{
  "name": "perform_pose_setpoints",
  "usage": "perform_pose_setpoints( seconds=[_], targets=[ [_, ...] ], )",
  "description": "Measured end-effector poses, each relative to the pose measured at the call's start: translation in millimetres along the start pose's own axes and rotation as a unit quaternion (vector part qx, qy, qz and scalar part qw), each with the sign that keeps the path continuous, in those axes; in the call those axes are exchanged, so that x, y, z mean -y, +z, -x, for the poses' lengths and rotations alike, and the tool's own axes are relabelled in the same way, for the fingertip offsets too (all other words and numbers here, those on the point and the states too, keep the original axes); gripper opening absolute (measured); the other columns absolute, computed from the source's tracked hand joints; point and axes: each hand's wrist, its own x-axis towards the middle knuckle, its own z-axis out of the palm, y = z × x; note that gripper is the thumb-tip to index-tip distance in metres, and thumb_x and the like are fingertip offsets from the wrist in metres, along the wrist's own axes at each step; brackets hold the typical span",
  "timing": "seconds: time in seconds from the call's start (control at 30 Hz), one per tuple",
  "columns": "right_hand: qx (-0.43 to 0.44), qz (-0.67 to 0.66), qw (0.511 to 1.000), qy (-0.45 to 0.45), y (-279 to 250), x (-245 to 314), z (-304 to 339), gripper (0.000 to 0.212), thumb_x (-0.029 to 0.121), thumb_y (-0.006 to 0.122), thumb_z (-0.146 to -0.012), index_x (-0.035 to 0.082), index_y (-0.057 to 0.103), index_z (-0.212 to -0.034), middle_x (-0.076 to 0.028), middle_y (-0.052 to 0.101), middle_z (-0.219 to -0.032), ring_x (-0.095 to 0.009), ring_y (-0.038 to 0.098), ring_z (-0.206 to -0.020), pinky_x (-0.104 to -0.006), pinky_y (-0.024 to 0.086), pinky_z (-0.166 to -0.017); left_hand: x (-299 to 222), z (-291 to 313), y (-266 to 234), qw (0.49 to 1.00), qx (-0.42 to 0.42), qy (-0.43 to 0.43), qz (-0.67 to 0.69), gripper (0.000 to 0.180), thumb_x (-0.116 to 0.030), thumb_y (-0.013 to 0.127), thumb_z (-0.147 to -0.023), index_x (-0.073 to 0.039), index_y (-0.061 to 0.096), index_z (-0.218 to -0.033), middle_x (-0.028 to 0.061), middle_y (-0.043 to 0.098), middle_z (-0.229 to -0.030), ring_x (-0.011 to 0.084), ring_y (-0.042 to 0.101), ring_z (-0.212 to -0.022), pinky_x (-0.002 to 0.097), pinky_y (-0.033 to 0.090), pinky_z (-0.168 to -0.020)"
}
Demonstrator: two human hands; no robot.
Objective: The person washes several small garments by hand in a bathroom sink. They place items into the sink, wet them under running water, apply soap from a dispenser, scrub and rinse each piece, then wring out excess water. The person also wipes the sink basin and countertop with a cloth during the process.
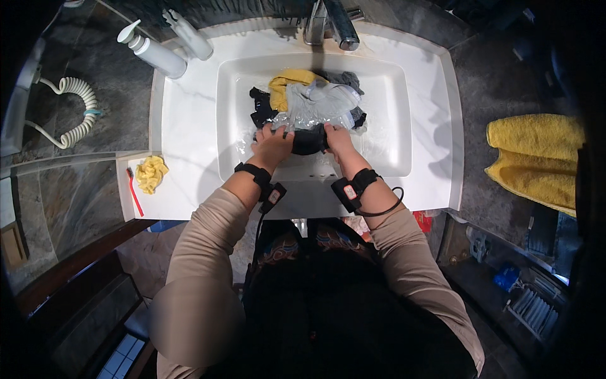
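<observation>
In the white sink [396,120] lies a heap of wet laundry in shallow water. A black cloth [308,141] stretches between my two hands at the near side of the heap. My left hand [272,148] is closed on its left end, and my right hand [341,140] grips its right end. Just beyond them sits a light grey garment [315,101], wet and shiny. Behind that are a yellow cloth [289,81] and a dark grey one [346,80]. Another black piece [261,108] pokes out at the left. The fingertips are partly hidden by the cloth.
A faucet [344,28] overhangs the sink's far edge. Two pump bottles [158,55] [192,39] stand at the back left. On the counter's left corner are a red toothbrush [135,191] and a crumpled yellow cloth [151,174]. A yellow towel [536,158] hangs at right.
</observation>
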Motion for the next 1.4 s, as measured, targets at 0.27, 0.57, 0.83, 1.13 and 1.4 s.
perform_pose_setpoints(
  seconds=[0.27, 0.57, 0.83, 1.13, 1.4],
  targets=[
    [0.022, 0.174, 0.970, -0.170, 39, -55, -40, 0.039, 0.030, 0.053, -0.090, 0.001, 0.057, -0.115, -0.018, 0.066, -0.098, -0.033, 0.062, -0.092, -0.0414, 0.047, -0.082, -23, -9, 23, 0.955, 0.029, -0.238, 0.174, 0.074, -0.026, 0.061, -0.082, -0.027, 0.020, -0.144, 0.0157, 0.009, -0.151, 0.0438, 0.022, -0.132, 0.0505, 0.028, -0.106],
    [0.326, -0.434, 0.826, 0.149, 40, 11, 9, 0.035, 0.037, 0.034, -0.092, 0.011, 0.057, -0.099, -0.011, 0.063, -0.094, -0.027, 0.061, -0.081, -0.0399, 0.051, -0.068, -52, -7, -2, 0.879, -0.015, -0.100, 0.466, 0.041, -0.026, 0.060, -0.084, -0.005, 0.055, -0.119, 0.0171, 0.064, -0.099, 0.0310, 0.062, -0.092, 0.0373, 0.049, -0.078],
    [0.230, -0.460, 0.857, 0.026, 42, 32, 42, 0.024, 0.034, 0.049, -0.091, 0.013, 0.058, -0.093, -0.004, 0.061, -0.082, -0.019, 0.061, -0.070, -0.0315, 0.050, -0.054, -67, 0, -37, 0.921, -0.080, -0.021, 0.381, 0.046, -0.039, 0.063, -0.080, -0.002, 0.057, -0.106, 0.0234, 0.062, -0.101, 0.0387, 0.059, -0.098, 0.0439, 0.047, -0.085],
    [0.222, -0.139, 0.965, 0.025, 34, 9, 17, 0.030, 0.036, 0.049, -0.094, 0.008, 0.060, -0.095, -0.002, 0.057, -0.074, -0.015, 0.056, -0.064, -0.0280, 0.042, -0.051, -25, -17, -23, 0.962, 0.068, -0.076, 0.252, 0.048, -0.047, 0.043, -0.092, -0.007, 0.058, -0.114, 0.0213, 0.064, -0.095, 0.0380, 0.061, -0.094, 0.0429, 0.046, -0.084],
    [0.104, 0.266, 0.943, -0.169, -8, -21, -18, 0.025, 0.023, 0.060, -0.088, 0.006, 0.065, -0.104, -0.009, 0.063, -0.072, -0.018, 0.057, -0.059, -0.0334, 0.046, -0.055, -1, 13, 6, 0.995, 0.005, -0.096, -0.028, 0.040, -0.036, 0.049, -0.088, -0.017, 0.056, -0.122, 0.0096, 0.045, -0.131, 0.0358, 0.038, -0.123, 0.0573, 0.026, -0.099]
  ],
)
